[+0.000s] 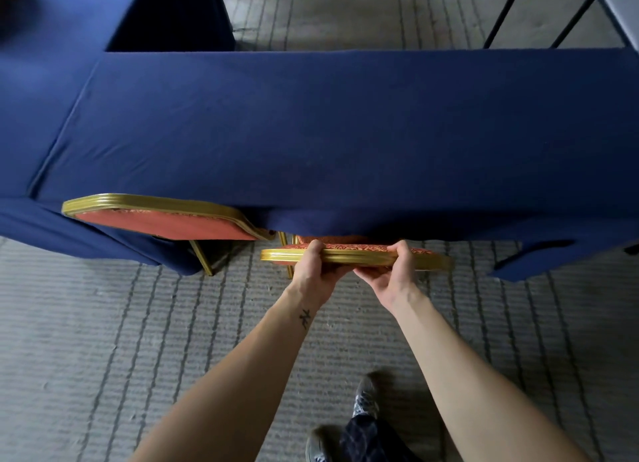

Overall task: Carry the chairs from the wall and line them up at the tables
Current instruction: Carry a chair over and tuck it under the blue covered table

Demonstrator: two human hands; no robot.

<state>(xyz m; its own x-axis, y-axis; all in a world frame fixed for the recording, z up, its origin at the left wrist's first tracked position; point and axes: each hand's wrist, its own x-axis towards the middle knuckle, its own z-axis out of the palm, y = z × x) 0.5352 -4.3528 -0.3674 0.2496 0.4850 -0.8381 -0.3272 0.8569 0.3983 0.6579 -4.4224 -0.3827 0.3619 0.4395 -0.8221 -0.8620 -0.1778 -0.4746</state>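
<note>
A gold-framed chair with red patterned padding (428, 259) stands at the near edge of the long table under a navy cloth (328, 133), its seat hidden beneath the cloth. Both hands hold the top rail of its backrest: my left hand (313, 266) grips it left of the middle, my right hand (390, 271) grips it beside the left one, thumb over the rail. A second matching chair (155, 218) is tucked under the table just to the left, its backrest close to the first chair's.
Grey striped carpet (121, 340) stretches around my feet at the bottom of the view. Another navy-clothed table (52, 64) joins at the far left. Black legs of a bare table (501, 15) stand at the top right. The cloth hangs in folds at the right.
</note>
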